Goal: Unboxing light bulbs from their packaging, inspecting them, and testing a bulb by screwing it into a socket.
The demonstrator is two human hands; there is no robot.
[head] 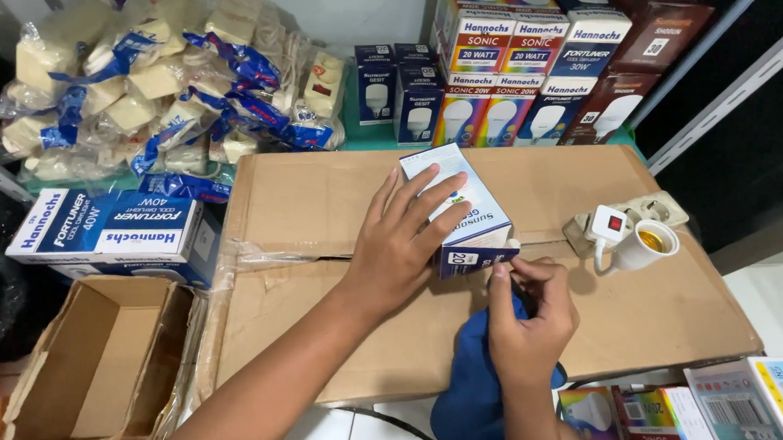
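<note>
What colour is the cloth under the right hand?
Blue; the cloth shows best in the head view, below the right hand.

left hand point(399, 247): bare, no sleeve | right hand point(528, 318): bare, no rings

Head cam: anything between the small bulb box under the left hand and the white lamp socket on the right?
Only bare cardboard carton top shows between the bulb box and the lamp socket in the head view.

bagged plugs point(151, 77) | stacked bulb boxes point(521, 76) | lamp socket point(646, 244) (on cardboard)
</note>
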